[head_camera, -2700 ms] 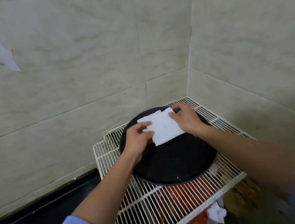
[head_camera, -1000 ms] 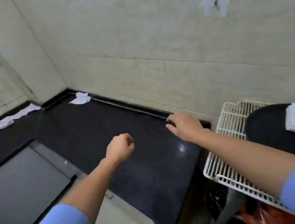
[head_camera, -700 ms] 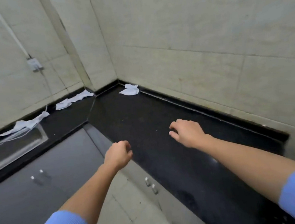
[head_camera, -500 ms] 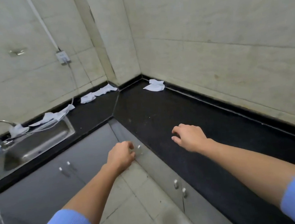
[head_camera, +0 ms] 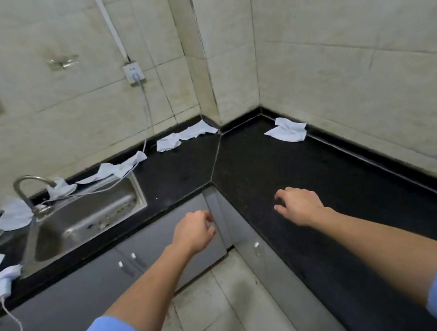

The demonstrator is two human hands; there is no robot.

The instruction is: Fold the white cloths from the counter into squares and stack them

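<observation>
Several crumpled white cloths lie along the back of the black L-shaped counter [head_camera: 281, 174]. One cloth [head_camera: 287, 129] sits near the far right wall, another cloth [head_camera: 185, 137] lies in the corner, and a third cloth [head_camera: 115, 169] lies behind the sink. My left hand [head_camera: 193, 232] hangs in front of the grey cabinets with loosely curled fingers, holding nothing. My right hand [head_camera: 298, 205] hovers over the counter's front part, fingers loosely bent, empty. Both hands are far from every cloth.
A steel sink [head_camera: 82, 221] with a curved tap [head_camera: 28, 187] is set in the counter's left run. A white cable [head_camera: 145, 111] drops from a wall socket [head_camera: 134, 73] to the counter. More white cloths [head_camera: 13, 213] lie at the far left. Grey cabinet doors [head_camera: 151, 252] and tiled floor are below.
The view has swung left from the wire rack and black pan with the folded cloth to the counter corner and sink. Both hands left that cloth and are empty.
</observation>
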